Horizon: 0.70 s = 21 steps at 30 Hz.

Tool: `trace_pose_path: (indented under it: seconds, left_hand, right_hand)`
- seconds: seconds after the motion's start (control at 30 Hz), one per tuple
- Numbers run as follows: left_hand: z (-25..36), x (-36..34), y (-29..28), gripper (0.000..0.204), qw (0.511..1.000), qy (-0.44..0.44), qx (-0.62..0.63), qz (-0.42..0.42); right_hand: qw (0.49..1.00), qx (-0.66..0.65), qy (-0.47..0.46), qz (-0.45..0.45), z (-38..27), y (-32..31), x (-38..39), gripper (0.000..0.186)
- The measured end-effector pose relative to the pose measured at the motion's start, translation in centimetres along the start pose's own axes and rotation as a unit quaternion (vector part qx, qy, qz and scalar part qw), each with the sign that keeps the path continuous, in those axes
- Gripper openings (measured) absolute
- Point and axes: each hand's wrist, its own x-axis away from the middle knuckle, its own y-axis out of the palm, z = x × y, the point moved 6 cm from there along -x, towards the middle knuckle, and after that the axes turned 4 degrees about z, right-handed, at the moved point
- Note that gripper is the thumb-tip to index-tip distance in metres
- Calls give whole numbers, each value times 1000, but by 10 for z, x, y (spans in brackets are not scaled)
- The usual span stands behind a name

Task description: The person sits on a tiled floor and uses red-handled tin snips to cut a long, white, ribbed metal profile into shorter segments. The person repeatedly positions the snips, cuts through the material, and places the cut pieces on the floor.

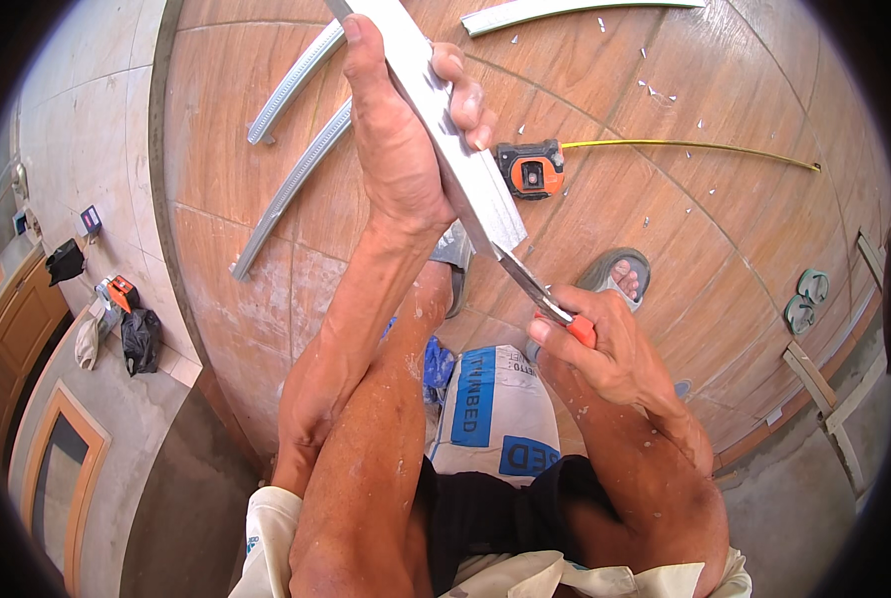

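Note:
A silvery metal channel profile slants from the top of the view down toward my knees. My left hand is wrapped around it, thumb along one side and fingers curled over the other. In my right hand is a pair of tin snips with red handles. The snips' blades meet the near end of the profile at its edge; whether they are closed on the metal is hard to make out. Just beyond that end lies an orange and black tape measure with its yellow blade pulled out to the right.
Several more metal strips lie on the wood-look tile floor. Small metal offcuts are scattered at the far right. I sit over a white and blue sack. Sandals stand right; a black bag lies left.

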Motion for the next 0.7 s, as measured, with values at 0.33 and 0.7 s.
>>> trace_pose_path:
  seconds: [0.33, 0.7]
  left_hand:
    - [10, 11, 20, 65, 999, -29, 27, 0]
    - [5, 4, 13, 62, 997, 18, -53, -45]
  right_hand:
    - [1000, -2, 1, 12, 4, 0, 2, 43]
    - [999, 2, 7, 33, 2, 1, 5, 41]
